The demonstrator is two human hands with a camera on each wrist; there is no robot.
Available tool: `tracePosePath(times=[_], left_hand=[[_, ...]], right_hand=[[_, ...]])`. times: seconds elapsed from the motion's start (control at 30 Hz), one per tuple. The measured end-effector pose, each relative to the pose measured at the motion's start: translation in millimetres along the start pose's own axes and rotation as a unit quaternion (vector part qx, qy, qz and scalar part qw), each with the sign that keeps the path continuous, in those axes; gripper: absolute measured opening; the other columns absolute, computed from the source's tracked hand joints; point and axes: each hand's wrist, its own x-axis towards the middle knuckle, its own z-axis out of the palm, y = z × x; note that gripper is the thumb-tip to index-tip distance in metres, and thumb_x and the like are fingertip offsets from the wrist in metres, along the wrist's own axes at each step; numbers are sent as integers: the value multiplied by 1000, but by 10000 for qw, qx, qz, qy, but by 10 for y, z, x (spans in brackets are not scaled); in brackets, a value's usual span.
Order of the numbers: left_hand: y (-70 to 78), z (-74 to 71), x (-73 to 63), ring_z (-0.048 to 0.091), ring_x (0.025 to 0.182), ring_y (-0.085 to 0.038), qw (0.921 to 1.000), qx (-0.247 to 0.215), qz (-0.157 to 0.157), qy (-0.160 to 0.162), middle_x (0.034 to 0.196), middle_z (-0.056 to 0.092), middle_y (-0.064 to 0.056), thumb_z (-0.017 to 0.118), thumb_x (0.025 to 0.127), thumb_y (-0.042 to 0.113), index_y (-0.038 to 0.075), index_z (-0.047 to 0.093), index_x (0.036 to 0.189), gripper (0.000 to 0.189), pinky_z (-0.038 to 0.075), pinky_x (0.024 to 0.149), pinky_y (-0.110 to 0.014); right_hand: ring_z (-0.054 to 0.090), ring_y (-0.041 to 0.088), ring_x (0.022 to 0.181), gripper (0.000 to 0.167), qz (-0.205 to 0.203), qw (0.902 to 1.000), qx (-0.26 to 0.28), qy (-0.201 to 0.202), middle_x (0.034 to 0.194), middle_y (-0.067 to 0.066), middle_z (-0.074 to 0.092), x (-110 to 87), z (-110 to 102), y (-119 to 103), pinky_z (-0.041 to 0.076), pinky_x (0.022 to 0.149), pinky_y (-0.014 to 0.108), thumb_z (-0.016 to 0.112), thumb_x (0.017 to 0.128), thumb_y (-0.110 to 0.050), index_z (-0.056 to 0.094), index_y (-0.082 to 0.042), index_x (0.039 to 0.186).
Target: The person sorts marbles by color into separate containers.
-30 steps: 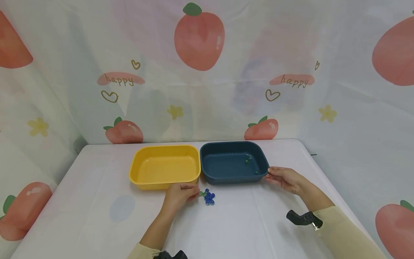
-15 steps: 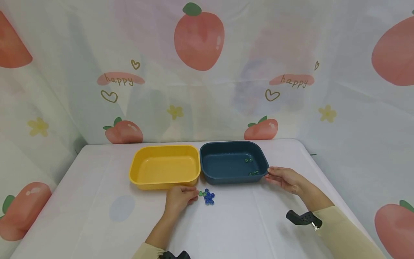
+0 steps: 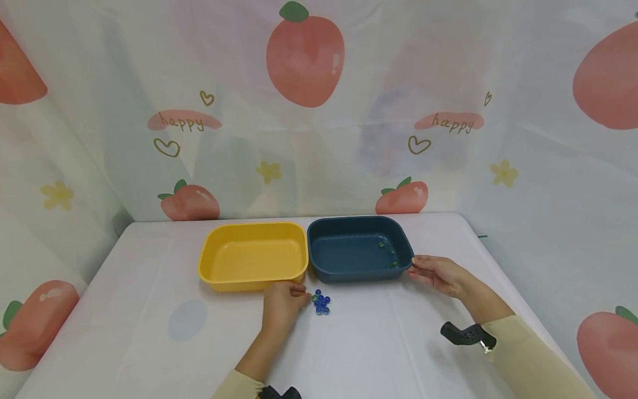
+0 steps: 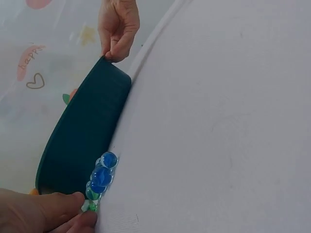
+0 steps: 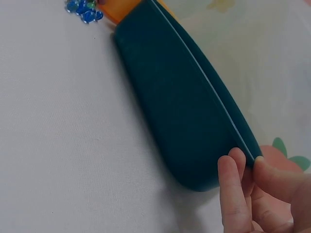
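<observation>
My left hand [image 3: 285,305] pinches a green glass marble [image 4: 89,207] between thumb and fingers, low over the white table. Right beside those fingertips lies a tight cluster of blue marbles [image 3: 321,302], with another green marble [image 4: 92,194] at its near side. My right hand [image 3: 441,275] grips the rim of the dark blue tub [image 3: 361,275] at its near right corner, thumb on top and fingers against the outer wall, as the right wrist view shows. Several green marbles [image 3: 381,244] lie in the right part of this tub.
A yellow tub [image 3: 253,285] stands directly left of the blue one, their sides nearly touching. Its visible floor holds no marbles. Behind the white-covered table [image 3: 369,343] hangs a curtain [image 3: 239,72] printed with peaches.
My left hand has moved slightly right and taken hold of one green marble at the cluster's edge. Green marbles inside the blue tub have shifted. My right hand stays on the rim.
</observation>
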Motion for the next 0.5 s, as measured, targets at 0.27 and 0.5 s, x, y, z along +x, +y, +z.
tracePosePath(times=[0.27,0.5], left_hand=[[47,48,-38,71,69,-12,9981,538,94,295,72,74,-2,84,73,5,5,78,83,11,58,63,-25],[44,44,-55,70,70,-11,9987,422,17,298,73,74,-1,83,74,5,6,78,83,11,58,63,-25]], right_hand=[[72,16,89,15,-15,10000,-45,66,93,8,69,-1,10,1,58,84,28,47,102,-2,49,3,117],[72,16,90,21,-52,9999,-105,35,94,8,69,1,6,9,58,84,27,47,102,-3,45,5,122]])
